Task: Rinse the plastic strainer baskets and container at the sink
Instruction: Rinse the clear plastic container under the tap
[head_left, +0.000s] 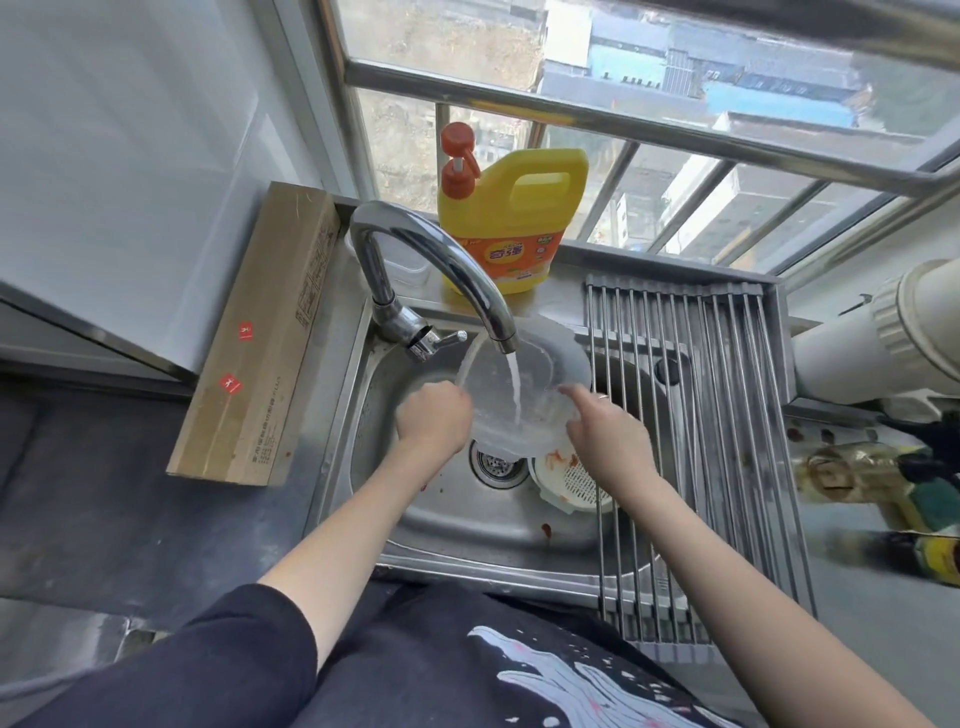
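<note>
i hold the clear container (524, 384) mid-frame under the faucet (415, 260), water running in; my left hand (434, 418) grips its left rim, my right hand (605, 434) its right edge. a stained strainer basket (569, 480) lies below in the sink (467, 525), detergent jug (511, 218) behind, drying rack (727, 415) right.

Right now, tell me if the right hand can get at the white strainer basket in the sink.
Probably yes. The right hand grips the clear container just above the white strainer basket, with nothing between, but it must let go first.
</note>
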